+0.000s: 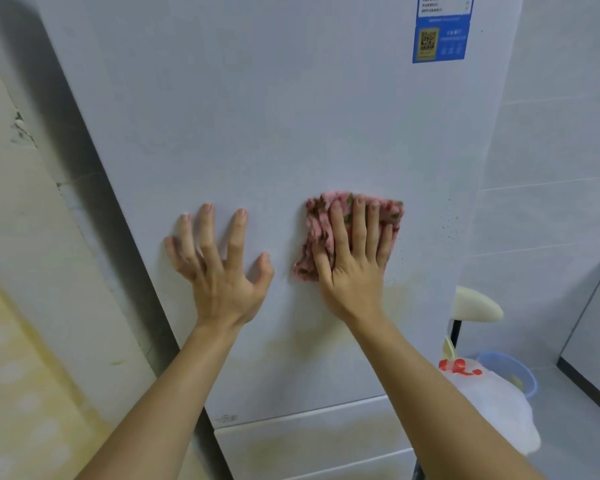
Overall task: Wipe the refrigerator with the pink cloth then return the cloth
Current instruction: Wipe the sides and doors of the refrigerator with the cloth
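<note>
Pressing the pink cloth point(317, 233) flat against the refrigerator point(257, 116), I had my right hand point(354, 268) laid over it with the fingers straight and close together, pointing up. Nothing was curled round the cloth; the palm and fingers simply pinned it to the door. The cloth was bunched and patterned in pink with some green, and it showed past my fingertips above and past my index finger toward my other hand.

My left hand point(219, 271) was beside the right one, a gap of bare door between them, at about the same height. Its fingers were spread wide apart and slightly bent, the tips touching the door, and it held nothing.

Below my right wrist, a yellowish stain point(395, 296) spread across the door, and more of that tint showed on the drawer front point(309, 441) under my forearms. Small dark specks point(447, 223) dotted the door's edge beyond my right little finger. Far above that hand, a blue sticker point(442, 32) sat on the door.

Out past my right forearm, lower down, there was a white plastic bag point(492, 407) with red print, a blue basin point(520, 372) just behind it, and a cream-coloured rounded piece point(475, 303) on a dark post above them. A pale tiled wall point(551, 133) stood beyond the refrigerator on that side.
</note>
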### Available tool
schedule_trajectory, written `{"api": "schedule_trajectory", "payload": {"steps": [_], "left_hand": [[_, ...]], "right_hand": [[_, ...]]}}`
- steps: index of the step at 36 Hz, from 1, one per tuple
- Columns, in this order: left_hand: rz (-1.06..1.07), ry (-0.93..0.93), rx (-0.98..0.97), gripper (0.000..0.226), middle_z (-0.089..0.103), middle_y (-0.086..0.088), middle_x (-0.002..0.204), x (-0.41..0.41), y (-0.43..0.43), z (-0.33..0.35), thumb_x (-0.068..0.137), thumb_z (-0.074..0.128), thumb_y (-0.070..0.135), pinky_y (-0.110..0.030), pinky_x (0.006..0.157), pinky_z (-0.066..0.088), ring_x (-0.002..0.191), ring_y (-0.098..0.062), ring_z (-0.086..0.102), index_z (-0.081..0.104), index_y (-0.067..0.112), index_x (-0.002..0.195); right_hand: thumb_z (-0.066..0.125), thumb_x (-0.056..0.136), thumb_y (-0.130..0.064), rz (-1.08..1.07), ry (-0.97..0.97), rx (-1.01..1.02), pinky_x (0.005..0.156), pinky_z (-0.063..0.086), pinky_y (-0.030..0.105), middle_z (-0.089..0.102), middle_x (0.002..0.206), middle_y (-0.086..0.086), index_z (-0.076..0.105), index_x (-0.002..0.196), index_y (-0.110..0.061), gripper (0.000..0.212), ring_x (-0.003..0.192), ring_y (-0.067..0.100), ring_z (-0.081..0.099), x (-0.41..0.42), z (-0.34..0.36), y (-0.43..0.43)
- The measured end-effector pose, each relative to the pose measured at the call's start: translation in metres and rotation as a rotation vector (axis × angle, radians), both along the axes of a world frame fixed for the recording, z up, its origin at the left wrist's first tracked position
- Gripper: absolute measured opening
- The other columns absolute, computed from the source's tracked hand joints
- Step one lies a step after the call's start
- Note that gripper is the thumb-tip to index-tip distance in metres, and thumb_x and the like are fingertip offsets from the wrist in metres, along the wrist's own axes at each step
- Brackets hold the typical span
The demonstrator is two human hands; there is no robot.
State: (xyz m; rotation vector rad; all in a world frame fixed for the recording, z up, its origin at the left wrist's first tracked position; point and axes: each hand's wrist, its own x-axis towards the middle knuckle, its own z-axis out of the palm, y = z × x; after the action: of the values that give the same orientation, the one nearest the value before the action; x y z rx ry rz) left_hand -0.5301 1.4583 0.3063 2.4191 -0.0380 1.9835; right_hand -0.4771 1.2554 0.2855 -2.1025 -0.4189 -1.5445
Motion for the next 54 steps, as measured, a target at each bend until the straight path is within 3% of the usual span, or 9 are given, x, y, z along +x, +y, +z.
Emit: {"api": "schedule_trajectory", "payload": {"steps": [4,9,17,26,32,37,42,46,54], "left_hand": [[0.014,-0.006,0.01,0.068,0.024,-0.018,0.165,0.002,0.001,-0.001,0.097,0.06,0.048,-0.075,0.118,0.019,0.153,-0.046,0.018,0.045,0.02,0.157],[0.001,-0.007,-0.005,0.068,0.023,-0.019,0.165,0.003,-0.004,0.001,0.097,0.058,0.049,-0.078,0.117,0.018,0.153,-0.047,0.017,0.043,0.021,0.158],[0.021,0.01,0.006,0.07,0.023,-0.015,0.164,0.004,-0.014,0.003,0.092,0.064,0.048,-0.079,0.117,0.016,0.152,-0.048,0.016,0.045,0.025,0.155],[0.026,-0.001,-0.009,0.07,0.027,-0.017,0.163,0.004,-0.017,0.002,0.091,0.067,0.05,-0.079,0.115,0.019,0.151,-0.049,0.019,0.049,0.023,0.153],[0.032,0.003,-0.014,0.073,0.027,-0.016,0.163,0.007,-0.024,0.0,0.09,0.068,0.054,-0.079,0.116,0.018,0.152,-0.045,0.02,0.05,0.021,0.153],[0.025,0.029,0.011,0.073,0.028,-0.016,0.163,0.01,-0.043,-0.007,0.09,0.069,0.057,-0.079,0.116,0.017,0.153,-0.043,0.024,0.052,0.022,0.152],[0.018,0.03,0.002,0.071,0.028,-0.016,0.164,0.013,-0.053,-0.006,0.091,0.068,0.058,-0.08,0.115,0.017,0.153,-0.042,0.023,0.055,0.023,0.151],[0.027,0.019,-0.006,0.072,0.028,-0.016,0.164,0.015,-0.057,-0.006,0.091,0.067,0.057,-0.08,0.115,0.016,0.153,-0.043,0.023,0.052,0.023,0.152],[0.031,0.007,-0.009,0.073,0.027,-0.018,0.164,0.019,-0.061,-0.007,0.09,0.066,0.055,-0.08,0.116,0.014,0.153,-0.044,0.022,0.048,0.023,0.154]], "right_hand": [[0.048,0.104,-0.046,-0.017,0.019,-0.11,0.131,0.002,0.052,0.001,0.177,0.002,0.01,0.169,-0.033,0.076,0.164,0.027,0.004,0.001,-0.065,-0.013],[0.044,0.103,-0.049,0.023,0.068,-0.137,0.131,-0.005,0.048,-0.007,0.177,-0.007,0.003,0.167,-0.042,0.076,0.164,0.019,-0.004,0.003,-0.055,-0.022],[0.042,0.109,-0.048,-0.01,-0.011,0.062,0.129,0.006,0.055,0.02,0.174,0.011,0.02,0.167,-0.027,0.066,0.162,0.029,0.011,0.016,0.049,-0.032],[0.043,0.11,-0.045,-0.021,-0.084,-0.013,0.13,0.009,0.057,0.024,0.171,0.014,0.024,0.166,-0.025,0.062,0.162,0.032,0.014,0.02,0.016,-0.038],[0.041,0.11,-0.048,-0.023,-0.052,-0.141,0.131,0.002,0.054,-0.001,0.177,0.001,0.014,0.168,-0.032,0.066,0.164,0.027,0.003,0.023,-0.048,-0.053],[0.039,0.106,-0.049,0.009,0.039,-0.144,0.13,-0.007,0.049,-0.01,0.177,-0.006,0.003,0.167,-0.04,0.072,0.163,0.02,-0.006,0.019,-0.038,-0.059],[0.039,0.107,-0.048,0.037,0.07,-0.044,0.13,-0.009,0.047,0.009,0.176,0.005,0.012,0.168,-0.035,0.068,0.163,0.017,-0.008,0.022,0.031,-0.069],[0.039,0.108,-0.048,0.036,0.064,0.041,0.129,-0.008,0.05,0.011,0.176,0.01,0.021,0.167,-0.026,0.065,0.163,0.028,0.003,0.024,0.09,-0.076],[0.041,0.109,-0.044,0.008,0.007,0.057,0.13,-0.005,0.051,0.018,0.174,0.015,0.024,0.166,-0.021,0.064,0.162,0.033,0.01,0.028,0.066,-0.076]]}}
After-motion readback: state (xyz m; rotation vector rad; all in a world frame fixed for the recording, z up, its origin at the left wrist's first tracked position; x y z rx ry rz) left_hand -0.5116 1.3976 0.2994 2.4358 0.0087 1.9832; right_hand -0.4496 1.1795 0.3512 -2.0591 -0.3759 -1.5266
